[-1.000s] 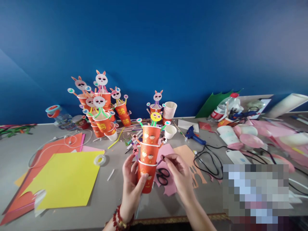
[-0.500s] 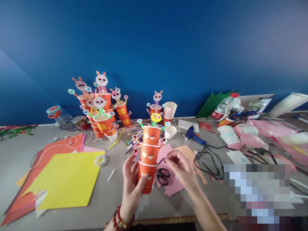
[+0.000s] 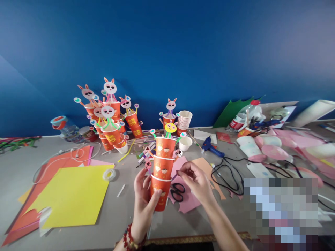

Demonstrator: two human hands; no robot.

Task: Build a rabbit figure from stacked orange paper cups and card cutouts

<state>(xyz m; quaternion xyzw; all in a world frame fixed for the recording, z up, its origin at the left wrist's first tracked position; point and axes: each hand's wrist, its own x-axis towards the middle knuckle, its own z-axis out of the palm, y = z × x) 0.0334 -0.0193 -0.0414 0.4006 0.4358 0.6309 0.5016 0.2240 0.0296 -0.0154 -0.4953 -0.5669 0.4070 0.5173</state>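
a tall stack of orange cups [image 3: 164, 168] is held near the front of the tabletop [image 3: 125, 216] by the left hand [image 3: 146, 195]. the lowest cup is gripped by its fingers, with the thumb laid across the front. a thin purple straw [image 3: 175, 177] at the right side of that cup is pinched by the right hand [image 3: 195, 181], with the thumb and first finger pressed together on its end. at the top of the stack, a yellow paper face [image 3: 171, 127] is held up.

between the stack and the right hand, black scissors [image 3: 178, 192] are laid on pink paper [image 3: 190, 204]; their blades cannot be made out. behind the stack, some pens [image 3: 145, 153] are partly hidden by it, and a white cup [image 3: 185, 143] is placed just to its right. farther right, a blue glue gun [image 3: 213, 148] and a looped black cord [image 3: 227, 192] are spread out beyond the right hand. on the left, yellow paper [image 3: 73, 195] is laid over red paper [image 3: 70, 158], with a roll of tape [image 3: 109, 174] set at its corner. near the wall [image 3: 167, 52], more cups are topped with white rabbit faces [image 3: 108, 112].
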